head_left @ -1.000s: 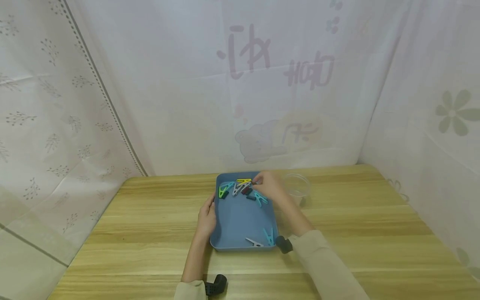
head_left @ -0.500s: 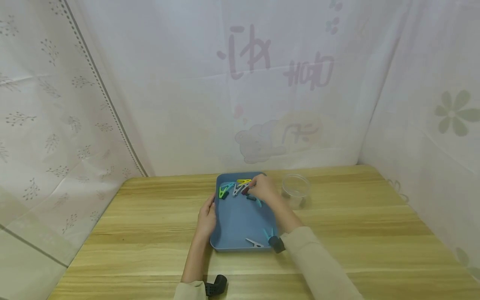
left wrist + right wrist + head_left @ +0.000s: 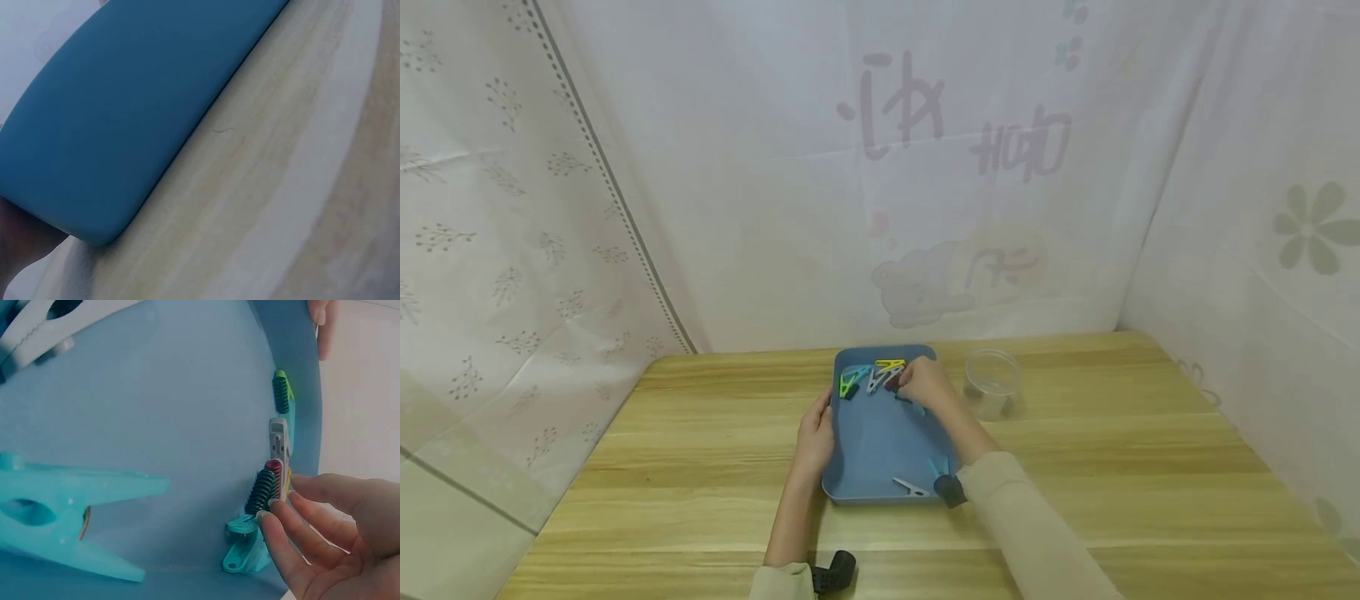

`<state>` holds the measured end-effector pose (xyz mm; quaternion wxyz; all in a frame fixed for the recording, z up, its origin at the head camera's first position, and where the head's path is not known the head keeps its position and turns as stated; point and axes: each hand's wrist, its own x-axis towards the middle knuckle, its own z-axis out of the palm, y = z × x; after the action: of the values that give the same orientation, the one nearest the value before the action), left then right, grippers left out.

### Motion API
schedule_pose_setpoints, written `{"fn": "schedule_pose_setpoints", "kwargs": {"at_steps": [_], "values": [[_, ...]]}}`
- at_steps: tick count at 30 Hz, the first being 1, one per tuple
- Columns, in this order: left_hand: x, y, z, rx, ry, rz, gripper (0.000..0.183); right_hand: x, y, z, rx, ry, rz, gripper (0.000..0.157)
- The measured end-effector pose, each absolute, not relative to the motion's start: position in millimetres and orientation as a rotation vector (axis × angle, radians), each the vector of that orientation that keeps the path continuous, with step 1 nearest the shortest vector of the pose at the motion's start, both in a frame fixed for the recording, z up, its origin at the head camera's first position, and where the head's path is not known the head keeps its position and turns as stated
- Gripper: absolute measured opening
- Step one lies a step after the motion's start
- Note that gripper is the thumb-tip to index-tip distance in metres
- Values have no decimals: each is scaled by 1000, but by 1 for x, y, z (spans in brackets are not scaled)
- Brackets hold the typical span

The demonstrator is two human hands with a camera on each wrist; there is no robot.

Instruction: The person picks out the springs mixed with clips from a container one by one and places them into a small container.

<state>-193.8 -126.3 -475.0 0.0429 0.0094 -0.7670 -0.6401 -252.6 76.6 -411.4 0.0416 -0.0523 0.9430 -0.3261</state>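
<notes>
On the table, a blue tray holds several plastic clothespins and small coil springs. My left hand grips the tray's left side. Over the tray's far right part is my right hand, its fingertips right at a dark coil spring. A red coil spring lies against that one, and a turquoise clothespin sits just below. Beyond them are a grey clothespin and a yellow clothespin. The right hand partly hides the clothespins beneath it.
A clear round tub stands on the wooden table to the tray's right. In the tray's near right corner lie a white clothespin and a turquoise clothespin. A patterned cloth hangs behind the table.
My right hand has moved slightly left and down within the tray, now covering more of the turquoise clothespin and showing more of the tub. The left hand and tray stay put.
</notes>
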Motion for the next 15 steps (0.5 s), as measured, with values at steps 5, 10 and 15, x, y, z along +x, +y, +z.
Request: {"fn": "schedule_pose_setpoints", "kwargs": {"at_steps": [5, 10, 15], "values": [[-193, -126, -475, 37, -2339, -1967, 47, -252, 76, -413, -124, 2861, -1004, 16], [-193, -125, -475, 42, -2338, -1968, 47, -253, 74, -415, -92, 2850, -1011, 15], [-193, -125, -474, 53, -2340, -1962, 47, -257, 72, -419, -70, 2860, -970, 21]]}}
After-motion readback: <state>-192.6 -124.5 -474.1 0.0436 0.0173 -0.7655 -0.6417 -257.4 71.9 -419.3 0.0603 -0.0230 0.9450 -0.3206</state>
